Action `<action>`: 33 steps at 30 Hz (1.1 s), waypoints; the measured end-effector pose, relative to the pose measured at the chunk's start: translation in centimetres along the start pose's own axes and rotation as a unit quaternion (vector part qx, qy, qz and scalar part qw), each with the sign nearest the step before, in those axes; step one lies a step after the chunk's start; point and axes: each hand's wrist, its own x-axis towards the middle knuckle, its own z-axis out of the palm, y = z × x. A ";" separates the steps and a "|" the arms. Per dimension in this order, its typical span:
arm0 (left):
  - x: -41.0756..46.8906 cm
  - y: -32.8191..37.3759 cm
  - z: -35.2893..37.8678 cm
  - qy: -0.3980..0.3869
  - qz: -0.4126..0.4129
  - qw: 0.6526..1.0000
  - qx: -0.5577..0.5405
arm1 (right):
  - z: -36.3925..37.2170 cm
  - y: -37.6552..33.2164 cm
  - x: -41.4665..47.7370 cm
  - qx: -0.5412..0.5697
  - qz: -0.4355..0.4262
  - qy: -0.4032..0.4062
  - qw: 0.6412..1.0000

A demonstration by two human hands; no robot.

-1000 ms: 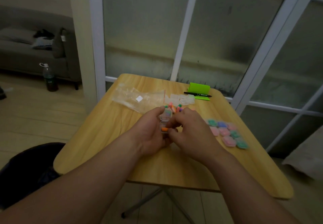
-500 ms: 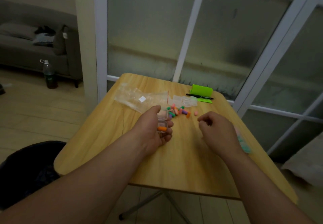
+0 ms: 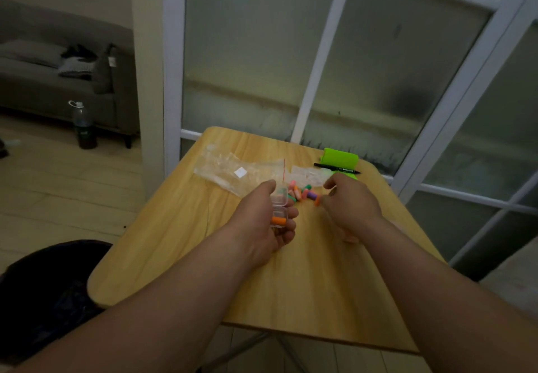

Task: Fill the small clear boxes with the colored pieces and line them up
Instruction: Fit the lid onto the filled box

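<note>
Head view: unreadable bag label

Pieces on table — bag left; pen behind.

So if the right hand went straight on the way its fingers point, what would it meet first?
Probably the orange piece just off the fingertips of the right hand, then the pile of colored pieces beyond; whether it already touches is unclear.

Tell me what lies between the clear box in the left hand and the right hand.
The head view shows loose colored pieces heaped on the table there.
</note>
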 end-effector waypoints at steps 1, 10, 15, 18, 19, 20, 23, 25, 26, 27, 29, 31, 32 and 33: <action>0.0 0.0 0.0 -0.001 -0.001 1.000 0.000 | 0.2 -0.2 0.2 -0.008 0.002 -0.008 1.000; -0.3 0.3 -0.3 0.003 0.003 1.000 0.002 | 1.8 -0.7 1.2 -0.045 0.025 -0.006 0.999; -0.4 0.2 -0.4 0.011 0.001 1.000 0.012 | 0.4 -0.7 -0.4 0.035 0.030 0.018 0.999; -0.7 0.0 -0.3 0.000 -0.003 1.000 0.016 | -1.4 -0.5 -3.3 0.164 0.038 0.036 0.985; -0.8 0.0 -0.2 -0.004 -0.004 1.000 0.019 | -2.0 -0.3 -4.5 0.204 0.036 0.039 0.978; -1.0 0.0 -0.1 -0.009 -0.006 1.000 0.023 | -2.7 -0.3 -5.8 0.236 0.031 0.042 0.970; -1.2 -0.5 0.3 -0.022 -0.010 0.999 0.033 | -4.0 -1.0 -8.9 0.303 0.000 0.034 0.952; -1.3 -1.0 0.6 -0.041 -0.017 0.998 0.042 | -4.6 -2.0 -10.5 0.325 -0.032 0.020 0.945; -1.3 -1.3 0.7 -0.052 -0.019 0.998 0.043 | -4.6 -2.5 -11.0 0.327 -0.048 0.015 0.944; -1.3 -1.6 0.9 -0.061 -0.019 0.997 0.042 | -4.6 -2.8 -11.4 0.323 -0.066 0.014 0.944; -1.4 -1.8 1.2 -0.069 -0.018 0.997 0.043 | -4.2 -3.1 -11.8 0.299 -0.088 0.012 0.950; -1.4 -1.9 1.4 -0.070 -0.011 0.996 0.048 | -3.9 -2.9 -11.9 0.278 -0.087 0.004 0.957; -1.3 -1.9 1.4 -0.069 -0.009 0.996 0.048 | -3.8 -2.9 -11.9 0.274 -0.085 -0.001 0.958; -1.2 -1.9 1.4 -0.068 -0.009 0.996 0.048 | -3.7 -2.8 -11.8 0.272 -0.084 -0.003 0.959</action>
